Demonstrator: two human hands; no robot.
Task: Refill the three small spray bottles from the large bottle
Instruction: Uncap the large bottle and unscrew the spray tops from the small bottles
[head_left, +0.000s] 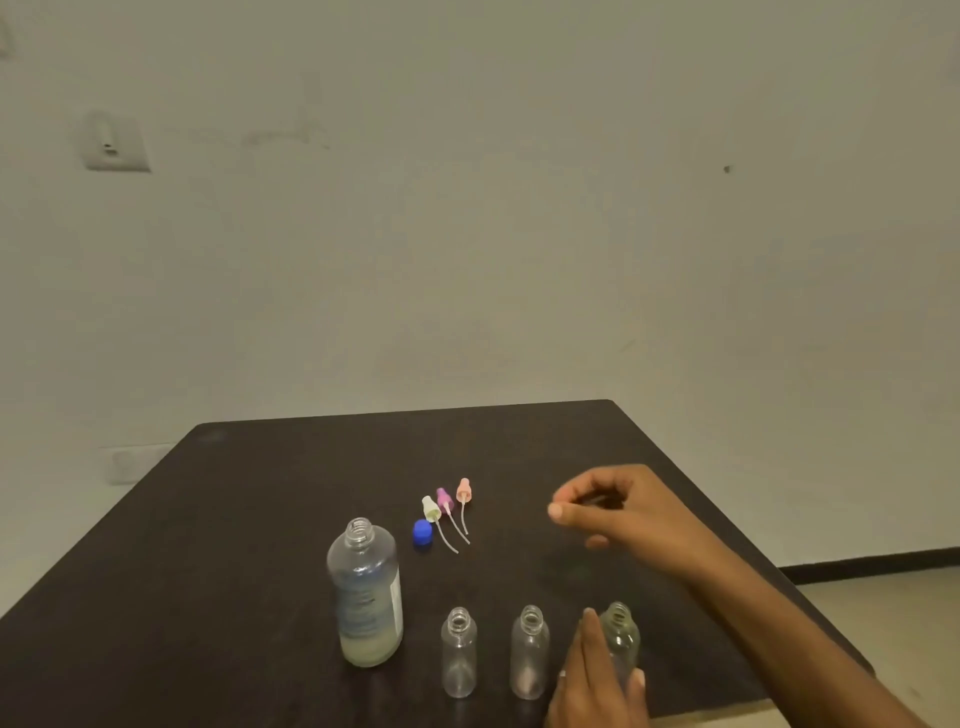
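Note:
The large clear bottle (367, 592) stands uncapped at the left with a little pale liquid at its bottom. Three small clear bottles stand open in a row near the front edge: left (459, 652), middle (529, 649), right (622, 636). My left hand (597, 680) wraps the right small bottle from the near side. My right hand (608, 512) hovers above the table behind the row, fingers loosely curled with nothing in them. Three spray tops lie side by side with their tubes: white (431, 508), purple (443, 498), pink (463, 491). A blue cap (422, 533) sits beside them.
Everything rests on a dark table (234, 545) whose far edge meets a plain wall. The table's right edge runs diagonally under my right forearm. A wall socket plate (115, 141) is high at the left.

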